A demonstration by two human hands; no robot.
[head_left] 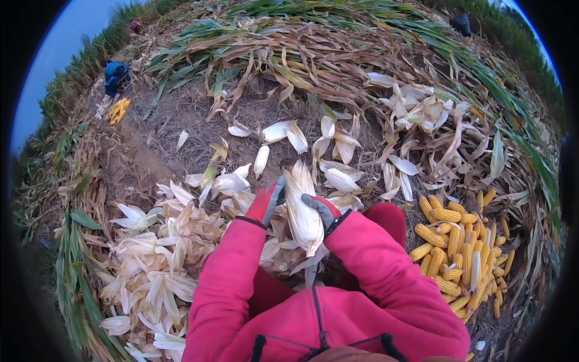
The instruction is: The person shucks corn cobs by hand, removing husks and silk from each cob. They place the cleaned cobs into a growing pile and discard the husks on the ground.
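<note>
An ear of corn in its pale dry husk point(302, 211) is held upright between my two gloved hands, in front of my body. My left hand point(265, 202), in a red and grey glove, grips its left side near the top. On its right side, my right hand point(324, 211) in a matching glove wraps the husk a little lower. Kernels are hidden inside the husk. Loose husks point(342, 180) lie on the ground just beyond my hands.
A heap of stripped husks point(158, 265) spreads to my left. Husked yellow cobs point(461, 253) are piled at my right. Cut corn stalks point(289, 51) lie in a band across the far side. A person in blue point(116, 77) bends near another cob pile point(119, 111) at far left.
</note>
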